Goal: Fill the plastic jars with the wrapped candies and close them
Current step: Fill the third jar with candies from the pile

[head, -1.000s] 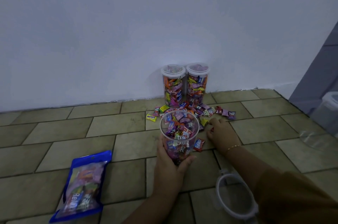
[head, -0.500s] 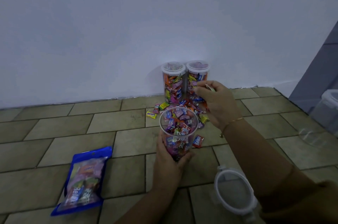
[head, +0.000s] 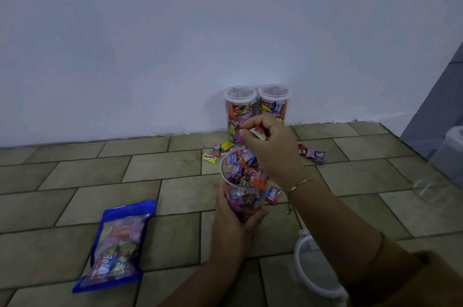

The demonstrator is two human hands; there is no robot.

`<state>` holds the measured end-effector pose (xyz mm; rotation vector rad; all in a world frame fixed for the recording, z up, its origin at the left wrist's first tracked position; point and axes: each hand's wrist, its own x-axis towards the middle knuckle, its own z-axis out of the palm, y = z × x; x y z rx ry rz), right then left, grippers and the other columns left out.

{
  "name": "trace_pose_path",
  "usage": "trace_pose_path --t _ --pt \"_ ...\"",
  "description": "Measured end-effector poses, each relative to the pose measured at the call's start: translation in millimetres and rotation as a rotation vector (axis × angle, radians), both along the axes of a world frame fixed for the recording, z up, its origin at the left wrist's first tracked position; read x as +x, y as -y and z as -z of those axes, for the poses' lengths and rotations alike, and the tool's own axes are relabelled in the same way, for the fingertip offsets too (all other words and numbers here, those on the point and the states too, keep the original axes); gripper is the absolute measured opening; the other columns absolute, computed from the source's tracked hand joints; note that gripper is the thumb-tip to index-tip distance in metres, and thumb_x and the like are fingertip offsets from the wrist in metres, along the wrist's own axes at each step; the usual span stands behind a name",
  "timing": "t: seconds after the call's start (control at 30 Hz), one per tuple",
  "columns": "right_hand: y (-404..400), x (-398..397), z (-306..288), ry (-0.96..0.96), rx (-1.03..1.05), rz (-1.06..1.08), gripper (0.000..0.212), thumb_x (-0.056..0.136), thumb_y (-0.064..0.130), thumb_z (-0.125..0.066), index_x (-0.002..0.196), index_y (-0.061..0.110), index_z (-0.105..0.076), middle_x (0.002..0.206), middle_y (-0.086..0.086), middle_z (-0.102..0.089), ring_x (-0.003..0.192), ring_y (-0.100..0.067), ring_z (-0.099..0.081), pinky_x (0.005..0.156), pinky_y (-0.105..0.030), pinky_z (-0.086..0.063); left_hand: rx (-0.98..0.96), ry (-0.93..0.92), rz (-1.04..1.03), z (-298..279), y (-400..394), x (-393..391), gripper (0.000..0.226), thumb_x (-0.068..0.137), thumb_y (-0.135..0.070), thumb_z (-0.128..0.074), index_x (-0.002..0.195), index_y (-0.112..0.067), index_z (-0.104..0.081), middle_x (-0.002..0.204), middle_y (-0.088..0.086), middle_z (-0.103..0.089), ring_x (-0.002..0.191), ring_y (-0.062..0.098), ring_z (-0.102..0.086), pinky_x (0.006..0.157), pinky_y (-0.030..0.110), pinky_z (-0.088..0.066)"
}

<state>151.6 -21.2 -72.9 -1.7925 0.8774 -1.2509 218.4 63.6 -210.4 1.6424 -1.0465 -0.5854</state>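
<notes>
We hold the open clear plastic jar [head: 241,189] in our left hand [head: 231,219], fingers wrapped round its lower wall, just above the tiled floor [head: 150,171]. Our right hand [head: 271,146] hovers over its mouth, fingers pinched on a small bunch of wrapped candies [head: 258,131]. The jar looks nearly full, so a careless drop may spill sweets. We count two lidded full jars [head: 256,111] by the wall, one white ring lid [head: 313,266], one blue candy bag [head: 117,246].
</notes>
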Motion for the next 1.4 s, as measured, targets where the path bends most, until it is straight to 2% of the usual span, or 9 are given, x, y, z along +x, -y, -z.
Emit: trace_pose_path --t 0.17,0.37,0.6,0.77,0.9,1.17,1.23,1.3,1.4 --pt "-1.2 2.1 5.3 -0.054 -0.088 0.021 0.015 0.085 0.008 -0.063 0.083 0.022 -0.058 0.091 -0.005 -0.06 0.078 -0.006 -0.053 0.068 -0.007 -0.042 -0.004 -0.027 -0.001 -2.0 -0.4 -0.9 0.101 0.065 -0.038 -0.081 0.143 -0.029 -0.018 0.125 -0.02 -0.043 0.114 0.002 -0.045 0.08 0.007 -0.037" --pt "-4.5 1.4 15.2 -0.12 -0.132 0.016 0.018 0.083 0.008 -0.064 0.086 0.024 -0.057 0.088 0.01 -0.053 0.081 -0.003 -0.051 0.075 -0.012 -0.043 0.01 -0.042 0.005 -1.9 0.9 -2.5 0.107 0.053 -0.063 -0.069 0.142 -0.034 -0.016 0.128 -0.022 -0.043 0.117 0.001 -0.047 0.085 0.009 -0.038" --pt "-8.7 2.0 17.6 -0.179 -0.165 0.025 0.013 0.081 0.007 -0.066 0.087 0.019 -0.062 0.089 0.005 -0.056 0.081 -0.012 -0.055 0.075 -0.026 -0.049 0.01 -0.031 0.011 -3.1 0.7 -2.4 0.109 0.06 -0.05 -0.077 0.145 -0.029 -0.013 0.131 -0.017 -0.043 0.117 0.002 -0.047 0.086 0.007 -0.038" --pt "-9.7 3.1 20.6 -0.182 -0.197 0.052 0.02 0.081 0.01 -0.066 0.083 0.027 -0.056 0.085 0.007 -0.055 0.078 -0.009 -0.053 0.07 -0.018 -0.045 0.001 -0.031 0.003 -1.1 0.9 -1.8 0.107 0.064 -0.04 -0.081 0.146 -0.027 -0.014 0.137 -0.01 -0.045 0.12 0.008 -0.048 0.092 0.019 -0.042" --pt "-9.1 4.5 25.4 -0.143 -0.231 0.095 0.006 0.081 0.023 -0.062 0.08 0.026 -0.057 0.081 0.01 -0.055 0.075 -0.006 -0.051 0.067 -0.01 -0.04 -0.016 -0.017 -0.006 -0.6 -0.4 -2.3 0.101 0.065 -0.039 -0.082 0.142 -0.034 -0.016 0.133 -0.012 -0.046 0.116 0.007 -0.05 0.088 0.016 -0.044" --pt "-9.0 4.9 28.3 -0.078 -0.234 0.076 0.023 0.086 0.042 -0.053 0.077 0.022 -0.061 0.067 0.018 -0.057 0.069 -0.001 -0.056 0.064 -0.015 -0.044 -0.015 -0.019 -0.015 1.1 -0.7 -0.9 0.115 0.054 -0.069 -0.071 0.146 -0.032 -0.012 0.138 -0.01 -0.044 0.122 0.01 -0.049 0.095 0.03 -0.048" --pt "-9.3 5.2 27.9 -0.076 -0.216 0.085 0.019 0.085 0.042 -0.054 0.079 0.025 -0.061 0.068 0.019 -0.058 0.069 -0.001 -0.056 0.065 -0.021 -0.047 -0.014 -0.021 -0.01 1.1 -0.7 -0.4 0.109 0.061 -0.054 -0.079 0.146 -0.031 -0.014 0.137 -0.011 -0.046 0.12 0.009 -0.05 0.093 0.024 -0.047" --pt "-9.3 5.9 27.6 -0.088 -0.206 0.094 0.015 0.085 0.04 -0.055 0.081 0.027 -0.06 0.068 0.019 -0.059 0.068 0.0 -0.057 0.064 -0.022 -0.048 -0.017 -0.037 0.002 1.3 -0.5 -0.2 0.103 0.067 -0.037 -0.082 0.145 -0.03 -0.016 0.133 -0.013 -0.047 0.116 0.006 -0.051 0.083 0.007 -0.043" --pt "-10.5 6.5 28.2 -0.084 -0.182 0.091 0.023 0.083 0.05 -0.053 0.083 0.027 -0.061 0.069 0.012 -0.061 0.066 -0.005 -0.058 0.061 -0.028 -0.05 -0.042 -0.04 0.004 2.2 -0.7 -0.1 0.102 0.067 -0.035 -0.082 0.145 -0.029 -0.017 0.133 -0.012 -0.049 0.113 0.005 -0.053 0.078 0.006 -0.043"
